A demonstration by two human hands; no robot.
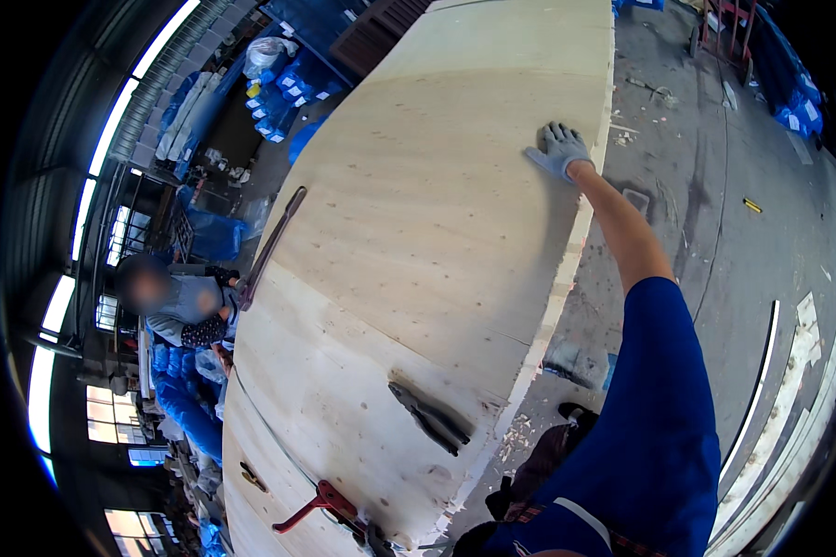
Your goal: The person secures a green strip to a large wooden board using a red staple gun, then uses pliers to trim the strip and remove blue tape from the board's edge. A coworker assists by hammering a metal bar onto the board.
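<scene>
My right hand (565, 151) is out at the far reach, palm down on the plywood panel (418, 186), just inside its right edge. Grey glove on. Fingers (561, 133) extended and slightly spread, pointing to the far end, thumb stuck out left; nothing gripped, contact looks flat. Arm is nearly straight: bare forearm (627, 223) slants up and left from the blue sleeve (669, 371), crossing over that edge, wrist at the end of the slope. Left hand is outside my view, can't tell what its fingers are doing

Panel runs from the lower left of my view up to the top, pale, dark-speckled, with seam lines across it and a ragged right edge. On it, nearer my body: black pliers (412, 404) lying at a slant, well apart from the hand. Red-handled tool (334, 503) at the near end, touching or just beside a thin strap (286, 452) that runs up to the left edge; can't tell which. Small brass-and-dark piece (253, 477) near that tool, on its left. Long dark bar (274, 246) lies along the left edge

Other person (172, 302) stands beyond the left edge, near the bar. Right side is grey floor (697, 139) with a yellow-and-black object (752, 205) and pale strips (780, 418)
</scene>
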